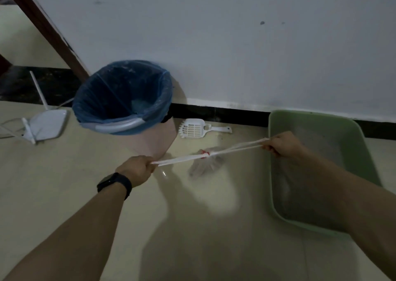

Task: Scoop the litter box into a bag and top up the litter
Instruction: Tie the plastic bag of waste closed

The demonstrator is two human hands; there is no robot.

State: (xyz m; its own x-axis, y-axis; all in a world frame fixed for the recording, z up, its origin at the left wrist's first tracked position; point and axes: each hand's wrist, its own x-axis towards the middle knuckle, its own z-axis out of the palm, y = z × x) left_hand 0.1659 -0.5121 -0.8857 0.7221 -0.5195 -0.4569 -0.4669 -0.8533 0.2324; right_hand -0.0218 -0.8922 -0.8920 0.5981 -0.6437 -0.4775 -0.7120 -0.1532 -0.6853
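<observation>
Head view: the left hand (137,169) and the right hand (280,144) each clench one end of the bag's stretched handles, pulled taut between them. The bag (206,165) hangs blurred under its knot, midway between the hands, above the floor. The scoop (195,128) lies on the floor beyond it. The litter box (310,117) sits beneath the right hand. The bin (158,139) stands just beyond the left hand.

- We see a pale green litter box (310,115) with grey litter (321,135)
- white slotted scoop (192,128)
- pink bin (154,141), blue liner (102,96)
- whitish bag (205,165), red at its knot
- black wristband (115,183)
</observation>
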